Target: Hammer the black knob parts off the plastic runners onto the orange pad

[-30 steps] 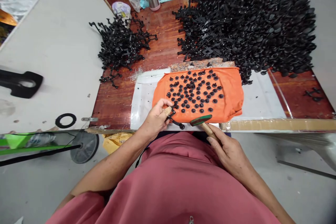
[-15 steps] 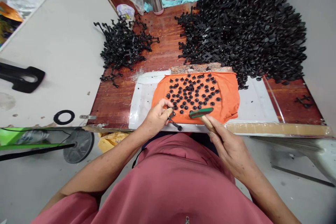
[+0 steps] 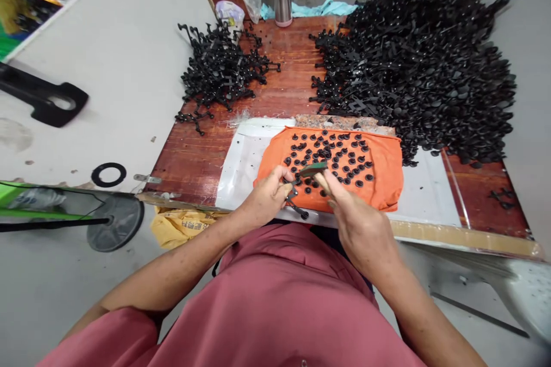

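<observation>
My left hand pinches a small black plastic part at the near edge of an orange cloth. Its round end hangs toward me, while my fingertips cover the other end. Wrapped around a wooden handle, my right hand holds a hammer with a green head. That head is above the cloth, just right of my left fingertips; whether it touches anything is unclear. Many small round black pieces stand scattered on the cloth.
A large heap of black parts covers the right of the reddish wooden table. A smaller pile lies at left. Behind stands a metal flask. A speckled stone slab shows behind the cloth.
The hammer head has moved left and slightly up, closer to my left fingertips. My left hand keeps its pinch on the black part. The whole view has shifted somewhat.
</observation>
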`<move>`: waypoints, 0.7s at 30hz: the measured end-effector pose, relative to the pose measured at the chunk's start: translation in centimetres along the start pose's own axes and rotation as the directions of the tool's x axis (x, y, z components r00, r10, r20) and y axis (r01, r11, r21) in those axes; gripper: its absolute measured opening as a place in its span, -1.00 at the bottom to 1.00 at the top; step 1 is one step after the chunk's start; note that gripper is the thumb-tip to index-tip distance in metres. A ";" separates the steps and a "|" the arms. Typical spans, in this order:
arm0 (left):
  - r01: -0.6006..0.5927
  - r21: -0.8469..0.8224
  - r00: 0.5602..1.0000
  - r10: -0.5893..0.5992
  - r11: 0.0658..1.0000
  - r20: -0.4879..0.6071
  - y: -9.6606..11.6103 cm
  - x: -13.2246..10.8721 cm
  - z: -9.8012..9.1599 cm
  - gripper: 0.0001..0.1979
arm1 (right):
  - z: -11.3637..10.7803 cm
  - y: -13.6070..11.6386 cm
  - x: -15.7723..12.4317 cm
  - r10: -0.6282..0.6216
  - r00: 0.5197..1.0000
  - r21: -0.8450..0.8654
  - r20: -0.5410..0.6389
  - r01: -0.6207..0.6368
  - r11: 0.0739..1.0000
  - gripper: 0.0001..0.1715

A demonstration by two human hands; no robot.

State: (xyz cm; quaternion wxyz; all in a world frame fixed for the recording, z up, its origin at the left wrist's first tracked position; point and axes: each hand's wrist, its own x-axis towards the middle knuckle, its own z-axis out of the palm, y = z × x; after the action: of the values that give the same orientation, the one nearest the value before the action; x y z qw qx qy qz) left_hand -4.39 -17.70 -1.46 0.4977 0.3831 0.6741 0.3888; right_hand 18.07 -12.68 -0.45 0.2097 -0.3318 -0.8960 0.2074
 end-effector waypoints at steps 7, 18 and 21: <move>-0.026 0.029 1.000 0.025 0.999 0.014 -0.7 0.1 -0.2 -0.94 | -0.2 -0.1 -0.3 0.009 0.998 -0.158 0.062 0.001 0.987 -0.13; -0.003 0.050 1.000 0.002 0.999 0.010 -0.7 0.1 0.0 -0.92 | -0.2 -0.4 0.0 0.057 0.991 -0.296 0.120 -0.019 0.955 -0.08; -0.018 0.028 1.000 0.017 0.999 0.023 -0.9 0.2 0.0 -0.90 | 0.4 -0.7 0.0 0.084 0.987 -0.304 0.139 -0.038 0.952 -0.15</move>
State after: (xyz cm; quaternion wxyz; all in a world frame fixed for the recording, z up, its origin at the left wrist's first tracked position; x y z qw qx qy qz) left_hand -4.58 -17.89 -2.34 0.4963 0.4004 0.6705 0.3791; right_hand 17.51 -13.24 -0.45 0.0822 -0.3709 -0.9197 0.0996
